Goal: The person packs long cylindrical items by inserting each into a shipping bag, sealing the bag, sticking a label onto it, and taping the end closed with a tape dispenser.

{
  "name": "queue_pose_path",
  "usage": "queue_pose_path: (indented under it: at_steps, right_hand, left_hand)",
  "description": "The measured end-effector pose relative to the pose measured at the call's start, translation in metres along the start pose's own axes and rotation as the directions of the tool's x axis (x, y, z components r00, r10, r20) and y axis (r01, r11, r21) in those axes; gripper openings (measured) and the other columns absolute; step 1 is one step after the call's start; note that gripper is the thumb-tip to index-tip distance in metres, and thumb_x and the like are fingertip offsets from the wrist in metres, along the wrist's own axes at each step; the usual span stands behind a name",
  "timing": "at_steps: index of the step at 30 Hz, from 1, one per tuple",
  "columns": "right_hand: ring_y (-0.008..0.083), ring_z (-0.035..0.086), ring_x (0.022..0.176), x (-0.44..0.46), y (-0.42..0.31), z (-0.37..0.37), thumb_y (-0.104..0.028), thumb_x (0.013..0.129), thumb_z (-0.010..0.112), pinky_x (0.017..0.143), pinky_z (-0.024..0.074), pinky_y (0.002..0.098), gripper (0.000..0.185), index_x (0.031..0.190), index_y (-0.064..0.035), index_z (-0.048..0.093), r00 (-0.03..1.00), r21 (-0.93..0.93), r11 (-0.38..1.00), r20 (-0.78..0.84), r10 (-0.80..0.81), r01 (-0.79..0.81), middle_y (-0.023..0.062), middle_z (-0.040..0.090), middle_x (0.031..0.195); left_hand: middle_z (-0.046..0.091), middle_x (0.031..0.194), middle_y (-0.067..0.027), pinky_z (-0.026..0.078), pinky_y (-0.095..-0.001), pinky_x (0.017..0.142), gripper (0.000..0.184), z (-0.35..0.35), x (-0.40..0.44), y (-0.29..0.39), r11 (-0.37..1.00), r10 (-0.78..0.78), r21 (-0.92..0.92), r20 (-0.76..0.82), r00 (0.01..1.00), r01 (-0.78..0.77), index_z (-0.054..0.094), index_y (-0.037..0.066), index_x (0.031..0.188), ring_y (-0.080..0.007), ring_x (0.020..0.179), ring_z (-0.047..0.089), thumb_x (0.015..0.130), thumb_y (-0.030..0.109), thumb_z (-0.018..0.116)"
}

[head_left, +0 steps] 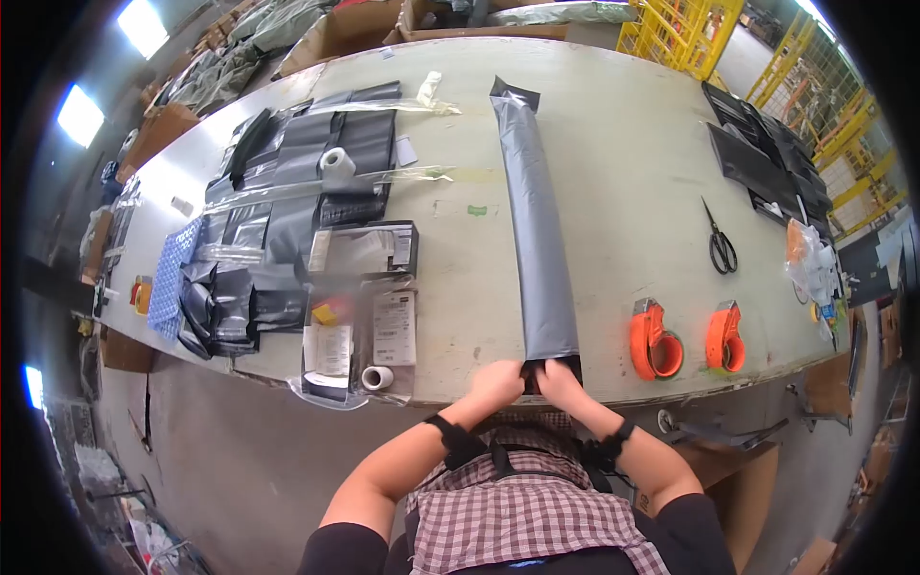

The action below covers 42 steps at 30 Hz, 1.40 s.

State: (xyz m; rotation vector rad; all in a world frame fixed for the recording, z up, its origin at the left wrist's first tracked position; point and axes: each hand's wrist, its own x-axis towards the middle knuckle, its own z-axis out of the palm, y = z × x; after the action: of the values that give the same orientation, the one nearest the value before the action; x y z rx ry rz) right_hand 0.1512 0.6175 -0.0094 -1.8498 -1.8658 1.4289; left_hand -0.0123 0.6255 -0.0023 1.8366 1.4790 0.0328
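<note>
A long, narrow grey plastic mailing bag lies lengthwise on the table, its far end folded to a dark point. It looks filled out, but its contents are hidden. At its near end, by the table's front edge, the black inner side of the plastic shows. My left hand is closed on the left side of that end. Close beside it, my right hand is closed on the right side. The fingertips of both hands are partly hidden in the plastic.
Right of the bag stand two orange tape dispensers and black scissors. Stacks of dark plastic bags lie to the left, with a white roll on them. Boxes of labels sit nearer. More dark bags are at far right.
</note>
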Motion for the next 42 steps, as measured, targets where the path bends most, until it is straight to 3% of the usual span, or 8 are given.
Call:
queue_pose_path:
  at_steps: [3, 11, 14, 16, 19, 24, 36, 42]
  right_hand:
    - [0.0349, 0.053, 0.112, 0.051, 0.036, 0.031, -0.02, 0.093, 0.045, 0.094, 0.0419, 0.0424, 0.034, 0.12, -0.0004, 0.052, 0.776, -0.296, 0.851, -0.358, -0.52, 0.434, 0.0271, 0.053, 0.119]
    - [0.0367, 0.043, 0.123, 0.077, -0.049, -0.018, -0.022, 0.094, 0.043, 0.1, 0.0359, 0.0446, 0.039, 0.127, -0.002, 0.049, 0.941, 0.044, 0.972, -0.261, -0.213, 0.232, 0.0257, 0.046, 0.13]
    - [0.039, 0.041, 0.124, 0.065, -0.021, 0.02, -0.02, 0.092, 0.044, 0.1, 0.0348, 0.0473, 0.04, 0.131, -0.007, 0.049, 0.856, -0.458, 0.813, -0.183, -0.483, 0.361, 0.0234, 0.044, 0.133]
    - [0.0409, 0.043, 0.119, 0.027, -0.003, 0.031, -0.014, 0.087, 0.048, 0.098, 0.0359, 0.0505, 0.044, 0.131, -0.0138, 0.052, 0.794, -0.71, 0.587, -0.065, -0.604, 0.388, 0.0214, 0.046, 0.13]
    - [0.0406, 0.046, 0.113, -0.026, -0.033, 0.016, -0.008, 0.078, 0.054, 0.096, 0.0369, 0.053, 0.051, 0.127, -0.0206, 0.057, 0.854, -0.666, 0.627, 0.029, -0.52, 0.404, 0.021, 0.048, 0.125]
    - [0.04, 0.046, 0.112, -0.035, -0.036, 0.022, -0.004, 0.076, 0.053, 0.096, 0.0366, 0.0538, 0.053, 0.125, -0.0239, 0.059, 0.853, -0.655, 0.658, -0.04, -0.521, 0.371, 0.0204, 0.049, 0.123]
    - [0.0397, 0.049, 0.109, -0.035, -0.032, 0.019, -0.005, 0.075, 0.056, 0.095, 0.0383, 0.0514, 0.047, 0.119, -0.0211, 0.063, 0.833, -0.612, 0.68, -0.063, -0.55, 0.403, 0.0217, 0.052, 0.12]
    - [0.0411, 0.049, 0.11, -0.037, -0.029, 0.022, -0.006, 0.076, 0.055, 0.096, 0.0377, 0.0523, 0.045, 0.118, -0.0207, 0.064, 0.814, -0.604, 0.682, -0.091, -0.573, 0.412, 0.0238, 0.051, 0.123]
  left_hand:
    - [0.066, 0.087, -0.0221, 0.049, -0.0478, 0.072, 0.027, -0.01, -0.012, 0.012, 0.999, 0.018, 0.033, 0.159, 0.987, -0.024, 0.066, 0.001, 0.084, -0.0404, 0.082, 0.062, 0.083, 0.027, 0.056]
    - [0.065, 0.065, -0.0125, 0.051, -0.0438, 0.07, 0.036, -0.042, -0.017, -0.012, 0.987, -0.031, -0.143, 0.267, 0.963, 0.072, 0.068, 0.005, 0.079, -0.0344, 0.074, 0.065, 0.087, 0.037, 0.056]
    - [0.067, 0.07, -0.0122, 0.051, -0.042, 0.07, 0.03, -0.093, -0.015, -0.041, 0.99, 0.09, 0.06, 0.448, 0.889, -0.13, 0.07, 0.006, 0.085, -0.0325, 0.074, 0.065, 0.083, 0.034, 0.062]
    - [0.067, 0.079, -0.0144, 0.051, -0.0408, 0.07, 0.019, -0.148, 0.001, -0.08, 0.996, 0.069, -0.05, -0.191, 0.979, -0.08, 0.071, 0.007, 0.083, -0.0311, 0.075, 0.065, 0.076, 0.024, 0.066]
    - [0.066, 0.086, -0.0166, 0.05, -0.0393, 0.074, 0.016, -0.237, 0.04, -0.165, 0.974, 0.113, 0.217, -0.697, 0.708, 0.058, 0.07, 0.003, 0.085, -0.0317, 0.081, 0.063, 0.073, 0.014, 0.068]
    - [0.065, 0.088, -0.013, 0.05, -0.0389, 0.078, 0.027, -0.253, 0.065, -0.244, 0.816, 0.106, 0.545, -0.47, 0.876, 0.193, 0.07, 0.006, 0.08, -0.0308, 0.085, 0.063, 0.063, 0.025, 0.078]
    - [0.064, 0.087, -0.0135, 0.048, -0.0363, 0.076, 0.011, -0.276, 0.049, -0.247, 0.962, 0.254, 0.203, -0.434, 0.864, -0.18, 0.07, 0.001, 0.079, -0.0299, 0.083, 0.061, 0.072, 0.009, 0.07]
    - [0.062, 0.084, -0.0143, 0.049, -0.0379, 0.073, 0.01, -0.261, 0.057, -0.242, 0.951, 0.226, 0.304, -0.534, 0.815, -0.064, 0.066, -0.001, 0.073, -0.0326, 0.08, 0.061, 0.068, 0.008, 0.069]
